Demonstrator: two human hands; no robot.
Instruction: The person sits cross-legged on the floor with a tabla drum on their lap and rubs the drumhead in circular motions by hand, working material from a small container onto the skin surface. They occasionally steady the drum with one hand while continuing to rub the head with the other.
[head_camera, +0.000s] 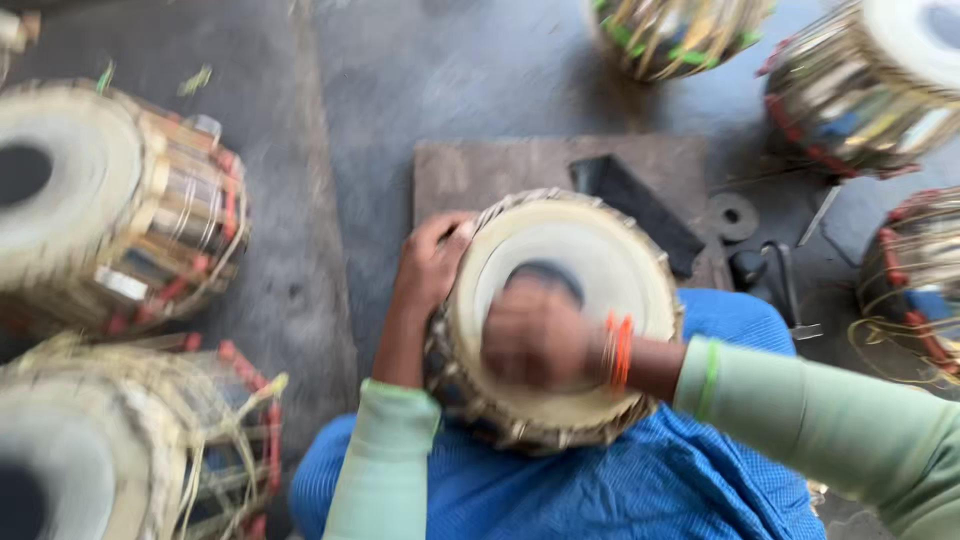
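The right hand (535, 335) lies over the skin of a small drum (560, 320), above its dark centre patch; it is too blurred to tell whether the fingers are spread or curled. Orange bangles (620, 350) ring that wrist, beside a pale green sleeve (830, 430). The left hand (432, 265) is wrapped on the drum's left rim, fingers closed against the lacing. The drum rests on the person's lap, on blue cloth (640, 480). Just beyond it a flat wooden board (490, 170) lies on the grey floor (440, 70), carrying a dark wedge-shaped block (640, 205); a metal ring (733, 215) and dark tools (775, 280) lie at its right. Five more laced drums ring the spot: two at left (100, 200) (120, 440), one at top (680, 30), two at right (870, 85) (915, 280).
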